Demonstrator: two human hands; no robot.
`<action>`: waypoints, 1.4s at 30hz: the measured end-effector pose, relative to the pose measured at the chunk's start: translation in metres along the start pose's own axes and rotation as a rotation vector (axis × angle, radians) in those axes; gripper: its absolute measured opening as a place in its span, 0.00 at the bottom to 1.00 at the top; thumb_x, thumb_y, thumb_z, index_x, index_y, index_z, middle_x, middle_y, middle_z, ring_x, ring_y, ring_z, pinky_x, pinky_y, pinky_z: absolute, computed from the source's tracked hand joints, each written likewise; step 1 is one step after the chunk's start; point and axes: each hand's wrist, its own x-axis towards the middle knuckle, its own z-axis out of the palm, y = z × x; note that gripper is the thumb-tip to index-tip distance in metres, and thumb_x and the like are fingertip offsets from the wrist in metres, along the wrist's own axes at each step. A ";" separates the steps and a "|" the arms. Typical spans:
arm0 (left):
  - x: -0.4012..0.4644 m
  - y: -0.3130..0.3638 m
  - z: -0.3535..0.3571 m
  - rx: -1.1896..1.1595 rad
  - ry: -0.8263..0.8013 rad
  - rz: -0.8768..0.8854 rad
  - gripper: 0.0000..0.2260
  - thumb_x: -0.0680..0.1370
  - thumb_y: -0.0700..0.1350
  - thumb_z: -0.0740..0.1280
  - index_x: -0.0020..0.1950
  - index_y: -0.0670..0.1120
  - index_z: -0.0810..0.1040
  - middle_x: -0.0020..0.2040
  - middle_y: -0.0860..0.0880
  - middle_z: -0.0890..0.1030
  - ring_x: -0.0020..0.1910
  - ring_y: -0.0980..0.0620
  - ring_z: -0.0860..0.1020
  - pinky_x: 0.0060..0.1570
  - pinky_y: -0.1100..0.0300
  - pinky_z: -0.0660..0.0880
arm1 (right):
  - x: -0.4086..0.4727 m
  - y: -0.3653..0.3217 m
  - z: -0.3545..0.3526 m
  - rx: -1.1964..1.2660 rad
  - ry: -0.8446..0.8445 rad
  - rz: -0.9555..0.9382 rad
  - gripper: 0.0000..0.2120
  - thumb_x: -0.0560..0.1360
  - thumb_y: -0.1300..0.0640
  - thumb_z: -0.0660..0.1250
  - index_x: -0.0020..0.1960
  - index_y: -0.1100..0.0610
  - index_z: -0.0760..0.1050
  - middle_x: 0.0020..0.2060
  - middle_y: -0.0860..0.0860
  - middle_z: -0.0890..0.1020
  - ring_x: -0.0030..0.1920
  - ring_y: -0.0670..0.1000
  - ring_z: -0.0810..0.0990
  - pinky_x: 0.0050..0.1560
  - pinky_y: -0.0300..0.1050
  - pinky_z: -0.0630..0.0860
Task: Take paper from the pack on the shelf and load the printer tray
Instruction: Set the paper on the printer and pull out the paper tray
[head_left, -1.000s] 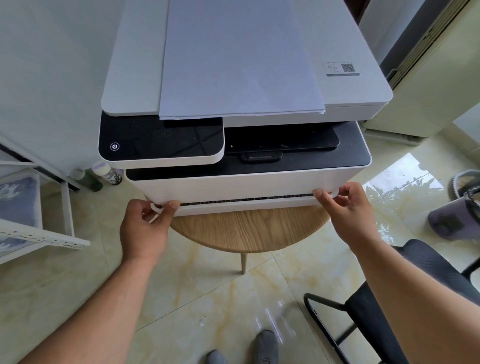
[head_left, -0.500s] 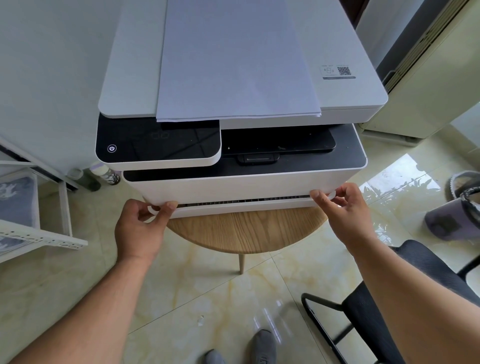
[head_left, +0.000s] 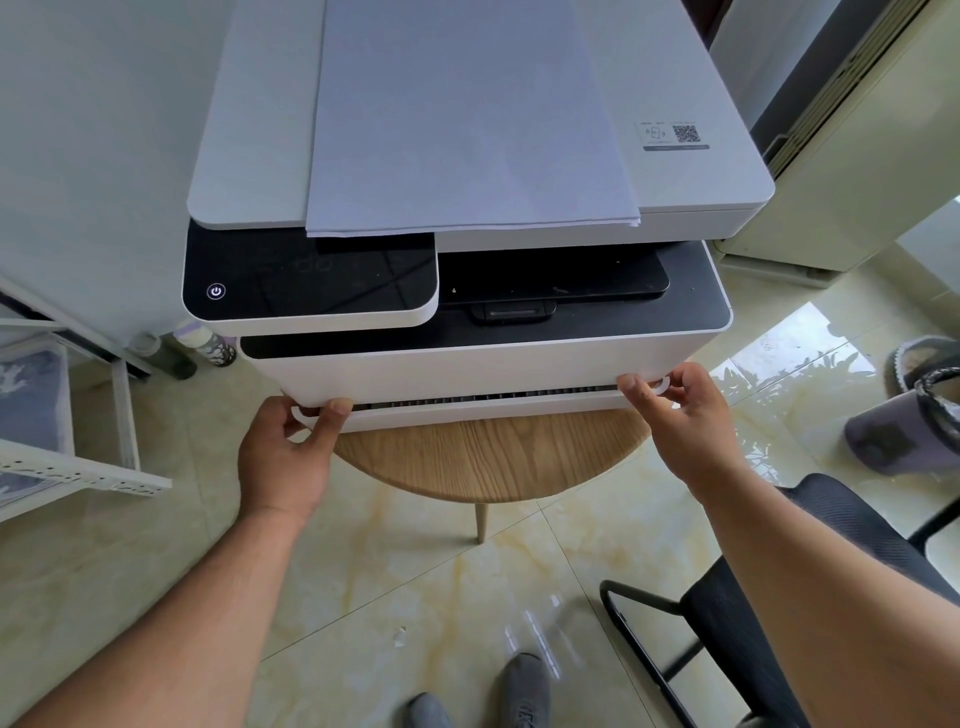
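A white printer (head_left: 498, 364) with a black control panel stands on a round wooden table (head_left: 488, 457). A stack of white paper (head_left: 467, 114) lies flat on the printer's lid. The paper tray (head_left: 483, 410) forms the white strip along the printer's bottom front, with a thin dark gap above it. My left hand (head_left: 291, 447) pinches the tray's left corner, thumb on top. My right hand (head_left: 680, 415) pinches the tray's right corner the same way.
A white metal shelf (head_left: 67, 467) stands at the left. Two bottles (head_left: 208, 343) sit on the floor by the wall. A black chair (head_left: 779, 597) is at the lower right, a grey bin (head_left: 909, 426) at the far right. My shoes (head_left: 519, 691) show below.
The tray has come out of the printer by a very small amount, with both hands holding its corners. The view has shifted slightly.
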 end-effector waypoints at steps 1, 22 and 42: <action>0.000 0.000 0.000 0.001 0.008 -0.002 0.14 0.76 0.58 0.75 0.46 0.50 0.76 0.49 0.45 0.84 0.56 0.44 0.82 0.50 0.54 0.72 | 0.000 0.000 0.000 -0.004 0.002 -0.004 0.16 0.75 0.42 0.74 0.49 0.51 0.73 0.47 0.46 0.81 0.51 0.40 0.79 0.43 0.39 0.73; -0.005 0.005 0.002 0.015 0.028 0.014 0.14 0.77 0.56 0.74 0.43 0.50 0.74 0.42 0.52 0.79 0.48 0.48 0.79 0.43 0.59 0.70 | 0.001 0.006 0.003 0.024 -0.064 0.015 0.21 0.77 0.40 0.71 0.60 0.53 0.71 0.49 0.44 0.81 0.50 0.44 0.81 0.42 0.41 0.75; -0.007 0.007 0.002 0.033 0.044 0.028 0.15 0.77 0.56 0.74 0.46 0.46 0.75 0.44 0.51 0.79 0.49 0.48 0.77 0.47 0.57 0.69 | 0.006 0.012 0.004 -0.100 -0.060 -0.055 0.22 0.78 0.38 0.69 0.63 0.52 0.71 0.52 0.46 0.81 0.50 0.49 0.81 0.43 0.41 0.74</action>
